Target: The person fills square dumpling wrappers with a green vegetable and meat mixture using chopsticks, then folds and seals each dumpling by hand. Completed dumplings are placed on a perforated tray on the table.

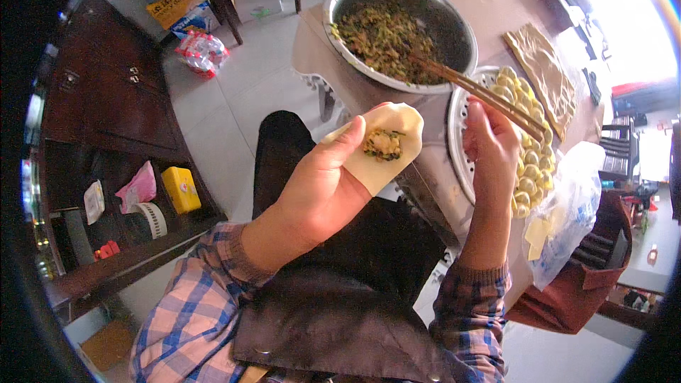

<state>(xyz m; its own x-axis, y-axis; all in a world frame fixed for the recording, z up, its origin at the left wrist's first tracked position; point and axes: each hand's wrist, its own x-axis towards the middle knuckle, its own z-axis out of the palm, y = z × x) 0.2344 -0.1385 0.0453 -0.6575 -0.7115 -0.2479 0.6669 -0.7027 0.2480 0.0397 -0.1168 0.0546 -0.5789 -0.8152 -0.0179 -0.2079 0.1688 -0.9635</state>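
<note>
My left hand (324,186) holds a thin sheet of dough wrapper (409,122) flat on its palm and fingers, the thumb over its edge. A small lump of chopped filling (384,144) sits on the wrapper. In my right hand (489,133) is a pair of wooden chopsticks (479,93), their far ends over the filling in a large metal bowl (332,45). Below and beside that hand lies a round perforated metal tray (462,162), bearing many folded dumplings (528,171) in rows. The right hand hides part of the tray.
A clear plastic bag (572,218) with pale wrappers (537,234) lies at the table's near right. Beyond the tray is a folded brown cloth or mat (542,77). A brown garment (585,287) hangs on a chair at right. A dark wooden cabinet (101,90) stands at left.
</note>
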